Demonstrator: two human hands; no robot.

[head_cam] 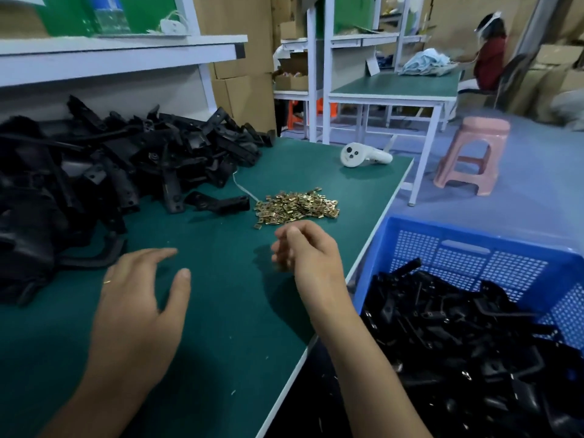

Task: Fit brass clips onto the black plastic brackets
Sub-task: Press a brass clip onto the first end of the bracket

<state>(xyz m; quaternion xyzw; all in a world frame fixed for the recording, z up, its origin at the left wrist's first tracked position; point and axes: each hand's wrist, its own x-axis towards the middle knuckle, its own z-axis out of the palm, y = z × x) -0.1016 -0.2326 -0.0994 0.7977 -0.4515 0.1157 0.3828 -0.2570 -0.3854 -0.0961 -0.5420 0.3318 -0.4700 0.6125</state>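
A pile of small brass clips (297, 205) lies on the green table (221, 311), right of centre. A large heap of black plastic brackets (110, 172) covers the table's left and back. One bracket (218, 202) lies apart, just left of the clips. My left hand (139, 311) hovers over the mat with fingers spread, holding nothing, near a curved bracket (94, 257). My right hand (303, 251) hangs just in front of the clip pile with fingers loosely curled; nothing shows in it.
A blue perforated basket (474, 248) full of black brackets stands off the table's right edge. A white controller (363, 155) lies at the table's far right. A pink stool (474, 156) and another workbench with a seated person (491, 58) are beyond.
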